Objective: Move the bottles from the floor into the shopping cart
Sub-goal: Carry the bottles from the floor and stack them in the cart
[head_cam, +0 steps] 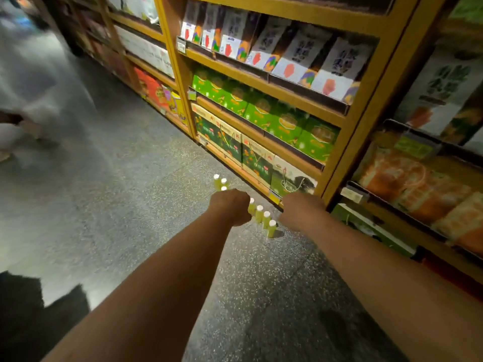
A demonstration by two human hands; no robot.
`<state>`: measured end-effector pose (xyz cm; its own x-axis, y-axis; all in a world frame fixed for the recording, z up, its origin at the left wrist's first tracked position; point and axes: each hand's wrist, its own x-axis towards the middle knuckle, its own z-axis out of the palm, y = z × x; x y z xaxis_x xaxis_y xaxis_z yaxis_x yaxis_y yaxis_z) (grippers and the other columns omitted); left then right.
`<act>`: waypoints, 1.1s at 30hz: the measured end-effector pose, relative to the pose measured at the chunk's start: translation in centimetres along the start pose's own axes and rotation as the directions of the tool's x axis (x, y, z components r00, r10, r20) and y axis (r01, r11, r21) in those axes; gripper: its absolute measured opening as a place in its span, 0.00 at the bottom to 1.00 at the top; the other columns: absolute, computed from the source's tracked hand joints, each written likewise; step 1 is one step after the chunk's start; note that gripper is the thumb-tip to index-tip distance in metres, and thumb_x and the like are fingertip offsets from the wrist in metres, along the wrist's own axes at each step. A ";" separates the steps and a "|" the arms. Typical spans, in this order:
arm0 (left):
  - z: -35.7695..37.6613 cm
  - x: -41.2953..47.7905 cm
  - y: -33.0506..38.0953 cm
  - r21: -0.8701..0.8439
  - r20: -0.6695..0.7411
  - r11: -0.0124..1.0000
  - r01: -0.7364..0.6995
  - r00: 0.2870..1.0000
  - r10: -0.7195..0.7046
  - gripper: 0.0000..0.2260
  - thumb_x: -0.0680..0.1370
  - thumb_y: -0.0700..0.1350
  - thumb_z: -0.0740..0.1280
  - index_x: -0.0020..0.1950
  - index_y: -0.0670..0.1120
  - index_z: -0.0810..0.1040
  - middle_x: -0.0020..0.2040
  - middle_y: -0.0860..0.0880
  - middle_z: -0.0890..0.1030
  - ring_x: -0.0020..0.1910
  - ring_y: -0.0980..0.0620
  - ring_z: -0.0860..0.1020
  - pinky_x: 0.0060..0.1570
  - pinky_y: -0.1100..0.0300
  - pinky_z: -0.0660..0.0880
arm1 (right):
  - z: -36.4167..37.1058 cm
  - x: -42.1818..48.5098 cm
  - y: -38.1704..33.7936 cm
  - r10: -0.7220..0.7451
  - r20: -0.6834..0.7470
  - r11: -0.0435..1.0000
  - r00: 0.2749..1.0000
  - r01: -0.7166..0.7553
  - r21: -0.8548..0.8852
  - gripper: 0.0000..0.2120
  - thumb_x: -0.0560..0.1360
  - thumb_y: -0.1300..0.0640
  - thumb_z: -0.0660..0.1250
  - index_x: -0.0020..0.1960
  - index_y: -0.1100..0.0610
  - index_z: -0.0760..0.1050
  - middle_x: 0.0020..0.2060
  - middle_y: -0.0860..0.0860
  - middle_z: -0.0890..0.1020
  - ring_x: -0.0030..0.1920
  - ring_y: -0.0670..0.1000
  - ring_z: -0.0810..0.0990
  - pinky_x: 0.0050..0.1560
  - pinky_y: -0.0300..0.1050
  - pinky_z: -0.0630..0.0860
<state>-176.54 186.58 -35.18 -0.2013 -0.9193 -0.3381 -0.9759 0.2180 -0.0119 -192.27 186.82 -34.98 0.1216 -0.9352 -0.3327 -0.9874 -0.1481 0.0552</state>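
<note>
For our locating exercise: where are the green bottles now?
Head view, centre: the green bottles stand on the floor beside the lowest shelf, just beyond the left hand.

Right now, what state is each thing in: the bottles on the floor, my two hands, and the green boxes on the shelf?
Bottles: capped, standing upright in a row on the floor.
Left hand: reaching over the row, fingers hidden, grip unclear.
Right hand: reaching beside the row, fingers hidden, grip unclear.
Green boxes: closed, lined up on the shelf.
</note>
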 end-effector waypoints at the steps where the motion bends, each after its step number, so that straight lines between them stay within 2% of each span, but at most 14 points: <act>1: -0.2 1.0 -0.9 -0.017 -0.006 1.000 0.021 1.000 -0.021 0.16 0.78 0.55 0.64 0.62 0.49 0.76 0.59 0.47 0.78 0.58 0.46 0.77 0.50 0.55 0.73 | -0.4 1.6 -0.3 -0.016 0.006 1.000 1.000 0.016 -0.001 0.15 0.77 0.49 0.62 0.59 0.56 0.74 0.57 0.53 0.77 0.56 0.56 0.78 0.46 0.45 0.72; 5: 0.0 5.5 -4.6 -0.051 -0.025 0.996 0.075 0.997 -0.077 0.15 0.78 0.51 0.63 0.62 0.48 0.76 0.58 0.47 0.78 0.57 0.45 0.77 0.48 0.56 0.72 | -0.7 8.1 -2.5 -0.078 0.021 0.997 0.997 0.078 -0.009 0.15 0.77 0.49 0.62 0.59 0.56 0.73 0.58 0.54 0.78 0.57 0.57 0.78 0.48 0.46 0.72; 8: 1.2 9.7 -8.2 -0.066 -0.001 0.994 0.089 0.996 -0.089 0.15 0.77 0.50 0.63 0.62 0.48 0.75 0.56 0.47 0.79 0.55 0.45 0.78 0.46 0.57 0.71 | 0.1 13.1 -5.1 -0.091 0.054 0.996 0.994 0.091 0.006 0.14 0.77 0.51 0.62 0.59 0.56 0.73 0.57 0.53 0.78 0.57 0.56 0.78 0.46 0.45 0.70; 12: 2.4 16.5 -14.0 -0.064 0.043 0.997 0.047 0.998 -0.045 0.15 0.78 0.50 0.63 0.64 0.48 0.72 0.57 0.48 0.79 0.56 0.45 0.78 0.47 0.55 0.72 | 1.0 20.5 -9.0 -0.073 0.081 0.997 0.994 0.069 0.045 0.13 0.76 0.53 0.62 0.58 0.56 0.74 0.56 0.54 0.78 0.57 0.57 0.78 0.48 0.46 0.72; 16: 3.6 22.8 -19.5 -0.041 0.115 0.999 -0.002 0.993 0.007 0.15 0.79 0.51 0.61 0.63 0.48 0.74 0.60 0.47 0.77 0.58 0.45 0.76 0.53 0.54 0.72 | 2.0 27.4 -12.8 -0.028 0.163 0.994 0.986 0.011 0.109 0.13 0.76 0.52 0.63 0.58 0.57 0.74 0.56 0.55 0.78 0.56 0.57 0.78 0.44 0.45 0.69; 20: 5.3 28.6 -23.2 -0.032 0.196 0.999 -0.037 0.980 0.043 0.15 0.79 0.51 0.61 0.63 0.48 0.75 0.60 0.47 0.77 0.58 0.45 0.77 0.51 0.54 0.72 | 3.4 33.9 -15.3 -0.025 0.233 0.989 0.972 -0.009 0.145 0.13 0.77 0.52 0.62 0.57 0.58 0.74 0.56 0.56 0.78 0.56 0.58 0.78 0.45 0.45 0.70; 22: 6.7 31.9 -24.7 -0.029 0.219 0.998 -0.052 0.974 0.057 0.14 0.79 0.50 0.62 0.63 0.49 0.74 0.59 0.47 0.78 0.57 0.45 0.77 0.50 0.55 0.74 | 4.5 37.5 -16.1 -0.029 0.267 0.989 0.963 -0.011 0.144 0.10 0.77 0.53 0.62 0.54 0.57 0.75 0.53 0.55 0.79 0.54 0.57 0.79 0.45 0.44 0.70; 24: 8.3 35.4 -26.0 -0.020 0.241 0.998 -0.057 0.969 0.060 0.14 0.79 0.50 0.62 0.64 0.49 0.74 0.59 0.47 0.78 0.57 0.45 0.77 0.50 0.55 0.74 | 6.3 41.2 -16.7 -0.028 0.281 0.985 0.959 -0.021 0.170 0.05 0.76 0.55 0.62 0.46 0.56 0.74 0.44 0.53 0.78 0.49 0.56 0.79 0.42 0.44 0.70; 26: 10.4 38.8 -27.2 -0.015 0.263 0.998 -0.054 0.963 0.056 0.14 0.79 0.50 0.61 0.64 0.49 0.74 0.59 0.47 0.78 0.57 0.45 0.77 0.50 0.55 0.73 | 8.5 44.5 -17.2 -0.010 0.266 0.982 0.964 -0.040 0.183 0.10 0.75 0.56 0.62 0.36 0.56 0.67 0.33 0.50 0.72 0.40 0.54 0.76 0.36 0.42 0.68; 27: 11.6 40.4 -27.7 -0.017 0.276 0.999 -0.048 0.960 0.051 0.14 0.79 0.50 0.61 0.64 0.49 0.74 0.59 0.47 0.78 0.57 0.45 0.77 0.50 0.56 0.72 | 9.9 46.4 -17.5 -0.006 0.262 0.983 0.965 -0.042 0.178 0.12 0.76 0.56 0.62 0.35 0.55 0.67 0.30 0.49 0.69 0.37 0.53 0.75 0.34 0.41 0.67; 29: 14.4 43.7 -28.4 -0.008 0.302 0.999 -0.035 0.953 0.036 0.15 0.79 0.50 0.61 0.64 0.50 0.74 0.59 0.48 0.78 0.56 0.46 0.78 0.49 0.56 0.71 | 12.4 49.9 -17.9 -0.020 0.291 0.985 0.956 -0.031 0.169 0.08 0.77 0.53 0.62 0.42 0.56 0.73 0.32 0.49 0.71 0.36 0.50 0.74 0.32 0.41 0.69; 31: 17.8 47.3 -29.0 -0.016 0.323 1.000 -0.010 0.946 0.015 0.14 0.78 0.50 0.62 0.64 0.50 0.74 0.59 0.48 0.78 0.56 0.46 0.78 0.49 0.56 0.72 | 15.5 53.5 -18.2 -0.024 0.360 0.981 0.933 -0.047 0.187 0.11 0.78 0.51 0.62 0.55 0.57 0.74 0.43 0.52 0.78 0.44 0.52 0.77 0.39 0.43 0.75; 33: 21.5 50.6 -29.5 -0.055 0.348 0.998 0.016 0.938 0.005 0.14 0.79 0.49 0.62 0.64 0.50 0.74 0.58 0.47 0.78 0.55 0.46 0.78 0.49 0.55 0.73 | 19.2 56.3 -18.3 -0.006 0.336 0.967 0.942 -0.080 0.240 0.11 0.78 0.52 0.61 0.57 0.56 0.74 0.51 0.54 0.80 0.51 0.55 0.79 0.46 0.45 0.75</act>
<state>-156.13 140.64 -72.16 -0.1636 -0.7470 -0.6444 -0.9821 0.1850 0.0350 -169.28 143.04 -72.76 0.0865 -0.7718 -0.6300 -0.9892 0.0087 -0.1465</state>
